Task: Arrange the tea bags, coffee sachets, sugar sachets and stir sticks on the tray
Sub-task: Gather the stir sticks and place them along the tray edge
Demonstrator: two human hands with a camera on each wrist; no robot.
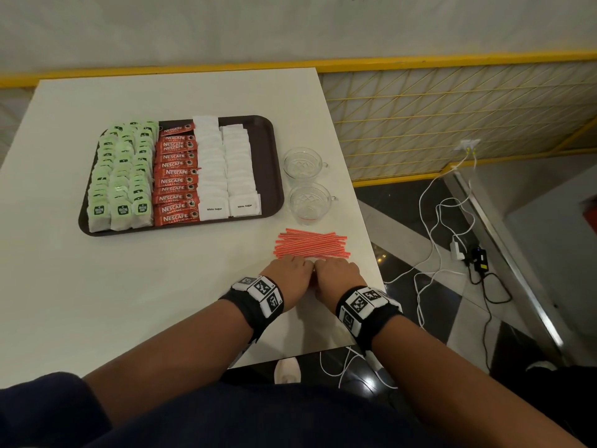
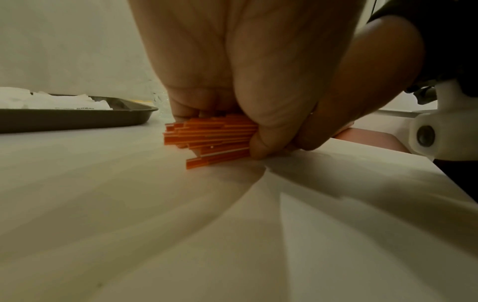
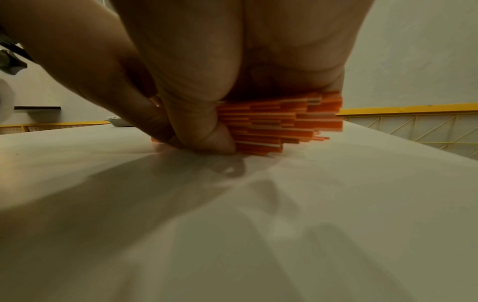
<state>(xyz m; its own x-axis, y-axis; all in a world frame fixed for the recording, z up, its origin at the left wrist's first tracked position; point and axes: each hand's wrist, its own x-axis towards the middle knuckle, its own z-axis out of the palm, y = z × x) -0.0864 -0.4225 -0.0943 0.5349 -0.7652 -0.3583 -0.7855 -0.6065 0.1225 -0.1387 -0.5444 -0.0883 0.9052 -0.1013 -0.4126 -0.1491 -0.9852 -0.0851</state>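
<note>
The dark brown tray (image 1: 268,176) is seen on the white table (image 1: 129,286), and it is nearly full. Three columns of green-tagged tea bags (image 1: 121,176) are laid along its 9 o'clock side, overlapped too tightly to be counted one by one. Next to them one column of red coffee sachets (image 1: 176,176) is stacked; about eleven can be made out. Two columns of white sugar sachets (image 1: 226,169) follow, with the nearest one in each column lettered "White Sugar"; their number cannot be told. A bare strip of tray is left at its 3 o'clock edge.

Two clear glass cups (image 1: 305,182) are stood just off that edge, one behind the other, and nothing can be made out inside them.

Off the tray, at its 5 o'clock, the red-and-white stir sticks (image 1: 311,245) are bunched on the table. The pile is too dense for a count.

The left hand (image 1: 286,274) and the right hand (image 1: 339,274) are brought side by side, thumbs touching, at the 6 o'clock edge of the pile. In the left wrist view the sticks (image 2: 209,137) are seen gathered under the curled fingers (image 2: 186,106) with the thumb (image 2: 261,126) pressed against their near side. In the right wrist view the bundle (image 3: 282,124) is gripped the same way, thumb (image 3: 204,126) in front, fingers hooked over the top.
</note>
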